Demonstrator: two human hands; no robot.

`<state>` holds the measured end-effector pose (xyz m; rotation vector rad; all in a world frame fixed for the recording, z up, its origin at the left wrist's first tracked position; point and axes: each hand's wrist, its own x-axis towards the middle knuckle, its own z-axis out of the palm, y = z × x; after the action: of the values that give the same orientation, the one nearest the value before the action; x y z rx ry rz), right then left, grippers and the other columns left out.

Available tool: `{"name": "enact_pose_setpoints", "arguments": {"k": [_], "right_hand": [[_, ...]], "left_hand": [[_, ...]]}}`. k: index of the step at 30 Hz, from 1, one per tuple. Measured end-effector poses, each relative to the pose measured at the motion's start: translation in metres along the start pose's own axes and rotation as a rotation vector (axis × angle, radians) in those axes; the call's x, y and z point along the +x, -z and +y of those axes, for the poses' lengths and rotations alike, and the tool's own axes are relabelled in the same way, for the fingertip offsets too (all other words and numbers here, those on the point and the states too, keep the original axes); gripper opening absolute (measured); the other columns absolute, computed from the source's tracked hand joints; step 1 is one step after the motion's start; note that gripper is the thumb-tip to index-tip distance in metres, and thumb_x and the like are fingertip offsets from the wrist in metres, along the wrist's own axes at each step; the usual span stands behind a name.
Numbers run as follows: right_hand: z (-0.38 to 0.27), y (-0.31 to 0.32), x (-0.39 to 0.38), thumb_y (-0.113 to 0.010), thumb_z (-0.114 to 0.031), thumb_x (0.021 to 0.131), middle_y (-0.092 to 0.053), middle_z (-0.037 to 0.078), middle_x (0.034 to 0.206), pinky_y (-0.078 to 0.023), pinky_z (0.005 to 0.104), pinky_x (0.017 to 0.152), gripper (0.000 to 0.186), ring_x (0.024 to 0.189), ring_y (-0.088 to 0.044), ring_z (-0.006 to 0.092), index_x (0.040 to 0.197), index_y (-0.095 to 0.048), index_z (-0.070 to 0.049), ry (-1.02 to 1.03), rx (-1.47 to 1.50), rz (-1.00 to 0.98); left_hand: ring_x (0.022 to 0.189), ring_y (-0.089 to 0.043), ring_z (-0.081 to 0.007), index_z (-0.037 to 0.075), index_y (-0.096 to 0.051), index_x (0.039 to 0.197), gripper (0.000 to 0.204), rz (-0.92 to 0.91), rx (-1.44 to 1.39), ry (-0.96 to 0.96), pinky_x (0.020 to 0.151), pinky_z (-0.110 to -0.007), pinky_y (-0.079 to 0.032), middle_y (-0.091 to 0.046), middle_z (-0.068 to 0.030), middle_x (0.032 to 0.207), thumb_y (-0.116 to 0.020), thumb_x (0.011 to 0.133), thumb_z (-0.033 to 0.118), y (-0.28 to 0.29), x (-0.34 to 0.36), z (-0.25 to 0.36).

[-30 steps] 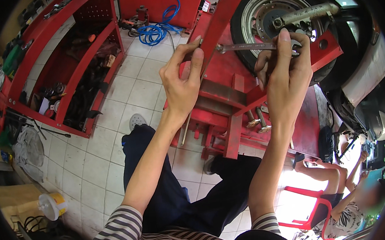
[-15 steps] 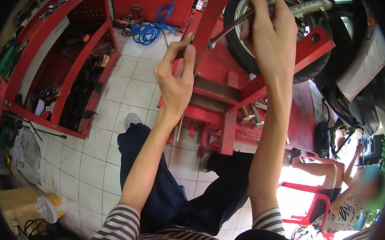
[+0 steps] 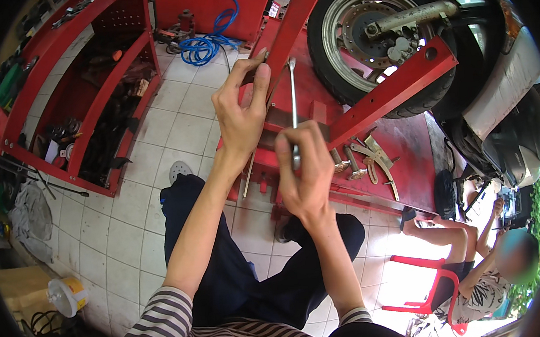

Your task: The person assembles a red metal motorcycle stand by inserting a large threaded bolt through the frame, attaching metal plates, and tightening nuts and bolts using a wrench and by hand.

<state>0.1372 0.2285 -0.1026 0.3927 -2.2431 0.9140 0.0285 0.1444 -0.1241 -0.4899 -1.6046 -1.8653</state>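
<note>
My right hand is closed around a long silver wrench, whose far end points away over the red stand. My left hand is up against the edge of a slanting red steel post, thumb and fingers curled in a pinch. What lies between its fingertips is too small to tell. Beyond my right hand, a red beam crosses in front of a motorcycle wheel with a black tyre. Right of my right hand lie metal bolts and a curved metal bracket on the red platform.
A red tool cart with loose tools stands at left. Coiled blue hose lies on the tiled floor at the back. A white bucket sits lower left. At lower right a person sits by a red chair.
My right hand has come down and left from in front of the wheel, bringing the wrench with it. The wrench now points away from me. My left hand stays at the post.
</note>
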Motion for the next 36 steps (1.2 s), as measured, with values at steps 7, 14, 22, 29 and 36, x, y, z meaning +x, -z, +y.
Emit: {"name": "enact_pose_setpoints", "arguments": {"k": [7, 14, 22, 29, 36], "right_hand": [[0.052, -0.029, -0.015, -0.054, 0.002, 0.09, -0.045, 0.021, 0.097, -0.045, 0.0469, 0.064, 0.017, 0.078, -0.053, 0.0395, 0.103, -0.044, 0.002, -0.015, -0.042, -0.067], [0.053, -0.033, -0.024, -0.058, 0.004, 0.086, -0.048, 0.018, 0.097, -0.047, 0.0452, 0.066, 0.023, 0.081, -0.055, 0.0359, 0.106, -0.047, -0.002, 0.04, 0.007, 0.005], [0.04, -0.022, -0.033, -0.063, 0.008, 0.082, -0.057, 0.011, 0.094, -0.048, 0.0325, 0.056, 0.038, 0.078, -0.06, 0.0242, 0.115, -0.055, -0.008, 0.104, 0.115, 0.128], [0.034, -0.028, -0.033, -0.061, 0.005, 0.085, -0.06, 0.008, 0.095, -0.049, 0.0296, 0.056, 0.022, 0.073, -0.061, 0.0185, 0.104, -0.063, -0.008, -0.014, 0.062, 0.12], [0.045, -0.029, -0.029, -0.059, 0.006, 0.086, -0.06, 0.009, 0.092, -0.051, 0.0313, 0.062, 0.019, 0.075, -0.062, 0.0208, 0.1, -0.062, -0.005, -0.058, 0.16, 0.072]], "left_hand": [[0.084, -0.066, -0.0185, -0.004, -0.063, 0.105, 0.023, -0.023, -0.006, -0.007, 0.078, -0.031, -0.049, -0.07, -0.0143, 0.09, -0.058, 0.095, 0.016, 0.0, 0.0, 0.001], [0.082, -0.065, -0.0165, -0.004, -0.063, 0.107, 0.025, -0.02, 0.003, -0.004, 0.078, -0.029, -0.049, -0.069, -0.0134, 0.089, -0.057, 0.096, 0.017, -0.001, -0.002, -0.001], [0.083, -0.065, -0.0148, -0.003, -0.064, 0.107, 0.023, 0.002, -0.024, -0.031, 0.079, -0.029, -0.049, -0.07, -0.0126, 0.089, -0.057, 0.095, 0.016, -0.002, -0.002, -0.004], [0.087, -0.065, -0.0149, -0.003, -0.064, 0.109, 0.024, 0.005, -0.038, -0.009, 0.082, -0.029, -0.049, -0.071, -0.0125, 0.094, -0.057, 0.096, 0.016, -0.003, -0.002, -0.001], [0.086, -0.064, -0.0144, -0.004, -0.064, 0.108, 0.026, -0.015, -0.014, 0.009, 0.083, -0.029, -0.049, -0.07, -0.0123, 0.095, -0.057, 0.096, 0.018, -0.001, -0.003, 0.0]]}}
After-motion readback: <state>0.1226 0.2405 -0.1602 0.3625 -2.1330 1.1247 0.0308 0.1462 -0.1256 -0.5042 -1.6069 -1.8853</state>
